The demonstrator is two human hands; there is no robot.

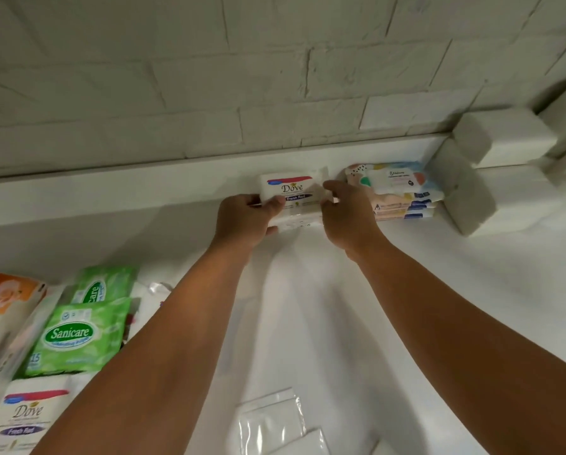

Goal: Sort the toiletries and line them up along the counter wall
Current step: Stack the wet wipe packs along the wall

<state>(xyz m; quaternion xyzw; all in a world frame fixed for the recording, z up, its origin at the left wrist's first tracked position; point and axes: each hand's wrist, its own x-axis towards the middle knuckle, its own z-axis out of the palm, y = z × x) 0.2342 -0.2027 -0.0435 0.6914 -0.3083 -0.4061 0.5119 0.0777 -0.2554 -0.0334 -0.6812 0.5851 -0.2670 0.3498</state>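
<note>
Counter: white counter ran below a raised white ledge and a white brick wall.
Orange pack: an orange pack lay at the far left, cut off by the frame edge.
Dove box: a Dove box lay label up in the bottom left corner, near the front of the counter, well apart from the wall.
Sanicare packs: two green Sanicare packs lay flat just right of the orange pack. The nearer one overlapped the farther one.
Left hand: the left hand gripped the left end of the Dove pack, fingers curled round it and thumb on its printed face.
Clear bag: a clear bag lay flat at the front of the counter, between the two forearms.
Dove pack: the Dove pack, in clear wrap, was held between both hands at the foot of the ledge, label facing up and outward. Whether its base sat on the counter could not be told.
Right hand: the right hand clasped the right end of the Dove pack, fingers curled onto it.
Wipes stack: a wipes stack of pastel packs lay flat against the ledge, just right of the Dove pack.
White packs: white packs stood just right of the wipes stack, with another resting higher on the ledge.
</note>
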